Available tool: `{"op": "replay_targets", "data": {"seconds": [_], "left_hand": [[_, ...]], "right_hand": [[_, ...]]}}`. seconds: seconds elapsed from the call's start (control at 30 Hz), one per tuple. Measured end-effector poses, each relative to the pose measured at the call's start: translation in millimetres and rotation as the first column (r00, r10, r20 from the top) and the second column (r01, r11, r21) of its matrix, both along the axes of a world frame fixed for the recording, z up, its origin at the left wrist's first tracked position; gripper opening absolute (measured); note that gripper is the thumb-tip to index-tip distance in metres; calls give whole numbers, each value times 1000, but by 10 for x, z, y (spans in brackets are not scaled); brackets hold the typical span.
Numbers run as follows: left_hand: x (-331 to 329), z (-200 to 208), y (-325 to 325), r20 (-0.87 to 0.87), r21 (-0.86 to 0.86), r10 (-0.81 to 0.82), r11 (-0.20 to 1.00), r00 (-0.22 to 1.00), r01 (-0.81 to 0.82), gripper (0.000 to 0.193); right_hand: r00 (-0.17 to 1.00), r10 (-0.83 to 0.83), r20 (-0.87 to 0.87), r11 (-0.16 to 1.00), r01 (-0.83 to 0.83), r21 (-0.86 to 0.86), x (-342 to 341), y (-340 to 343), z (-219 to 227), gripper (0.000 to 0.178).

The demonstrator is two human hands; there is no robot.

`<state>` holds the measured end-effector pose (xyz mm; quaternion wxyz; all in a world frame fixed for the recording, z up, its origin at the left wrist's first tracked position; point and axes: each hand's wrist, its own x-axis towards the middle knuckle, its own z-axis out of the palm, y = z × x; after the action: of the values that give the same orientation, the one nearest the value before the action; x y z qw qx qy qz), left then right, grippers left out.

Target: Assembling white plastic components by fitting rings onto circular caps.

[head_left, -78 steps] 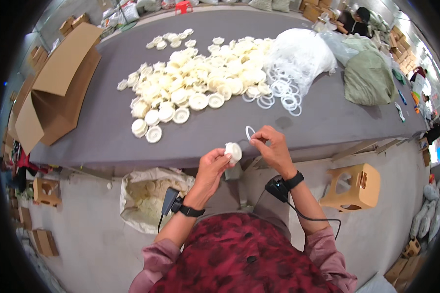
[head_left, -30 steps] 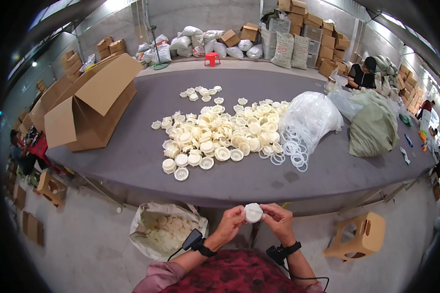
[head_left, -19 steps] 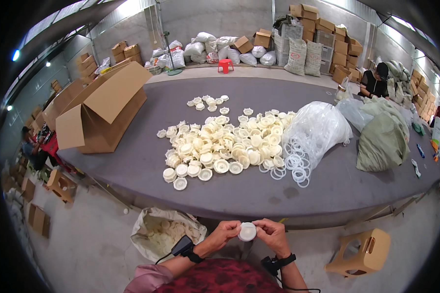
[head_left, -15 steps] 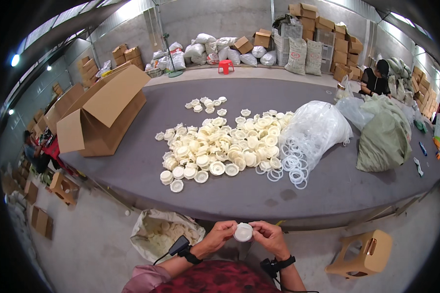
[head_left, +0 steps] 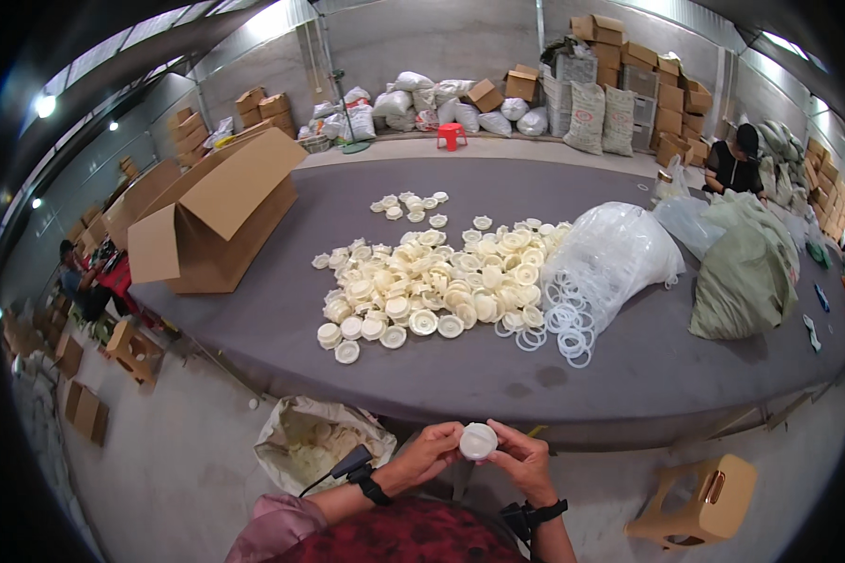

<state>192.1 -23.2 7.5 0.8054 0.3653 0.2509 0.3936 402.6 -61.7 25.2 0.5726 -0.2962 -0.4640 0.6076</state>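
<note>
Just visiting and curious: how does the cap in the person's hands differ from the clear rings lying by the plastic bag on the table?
The white cap is opaque and closed across its face; the clear rings are see-through, open hoops. The cap is held between the left hand and right hand off the grey table; the rings lie loose and overlapping on it beside the plastic bag. Both are round.

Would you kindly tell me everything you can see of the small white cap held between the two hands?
The cap is a small round disc, off-white, and looks like plastic. Its broad flat face is turned up toward the camera; its underside is hidden. It is held low in the picture, in front of the near edge of the grey table and clear of it. The left hand grips its left edge and the right hand its right edge, fingertips touching the rim. It looks like the caps in the pile on the table.
</note>
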Motion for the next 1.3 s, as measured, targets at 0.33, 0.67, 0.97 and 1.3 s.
{"op": "replay_targets", "data": {"seconds": [0.33, 0.67, 0.97, 1.3], "left_hand": [[-82, -88, -75, 9, -20, 1, 1000, 1000, -1, 22], [-261, 35, -18, -216, 18, -83, 996, 973, 89, 25], [-161, 309, -82, -405, 222, -95, 955, 909, 198, 28], [-386, 134, -173, -393, 352, 237, 932, 889, -93, 24]], "right_hand": [[998, 55, 5, 998, -55, 5, -25, 59, -75, 48], [973, 187, 134, 981, -193, 28, 47, 187, -34, 30], [968, 202, 150, 976, -187, -107, 28, 143, -143, 13], [933, -165, 318, 971, 99, 216, -349, 91, 83, 35]]}}
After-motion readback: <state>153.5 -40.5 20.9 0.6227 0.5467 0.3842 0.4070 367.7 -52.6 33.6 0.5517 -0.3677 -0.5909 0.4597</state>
